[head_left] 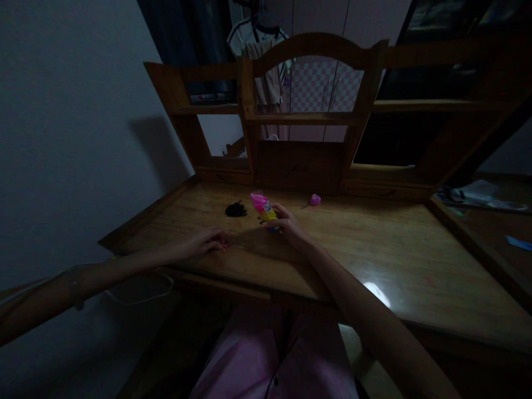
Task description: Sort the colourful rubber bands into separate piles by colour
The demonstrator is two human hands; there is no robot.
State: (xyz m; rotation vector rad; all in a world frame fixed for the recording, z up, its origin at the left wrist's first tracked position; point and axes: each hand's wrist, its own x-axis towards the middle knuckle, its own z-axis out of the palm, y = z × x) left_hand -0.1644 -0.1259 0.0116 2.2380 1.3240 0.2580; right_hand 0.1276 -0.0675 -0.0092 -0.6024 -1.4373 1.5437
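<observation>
My right hand [277, 216] is closed around a pink-and-yellow plastic packet [260, 204], thumb on the near side and fingers on the far side. The packet tilts, its pink end up and away from me and its blue end low by my palm; I cannot tell whether that end touches the wooden desk [399, 238]. A white printed label faces up just above my fingertips.

My left hand [214, 239] lies on the desktop to the left of my grip and nearer the front edge, fingers curled in; something reddish shows at the tips, but I cannot tell whether it is held.

Just left of the packet, apart from it, sits a tangled black cord bundle [235, 209]. Right of my grip and a little farther back lies a small round pink item [315, 200], near the foot of the shelf unit [299, 118], whose upright face bounds my reach ahead.

The widest stretch of desktop runs to the right of my grip, out to a raised side board [476, 256]. On the left there is less width before the desk meets the wall [83, 138]. The front edge passes below both hands, just above my pink-clad lap [274, 354].
</observation>
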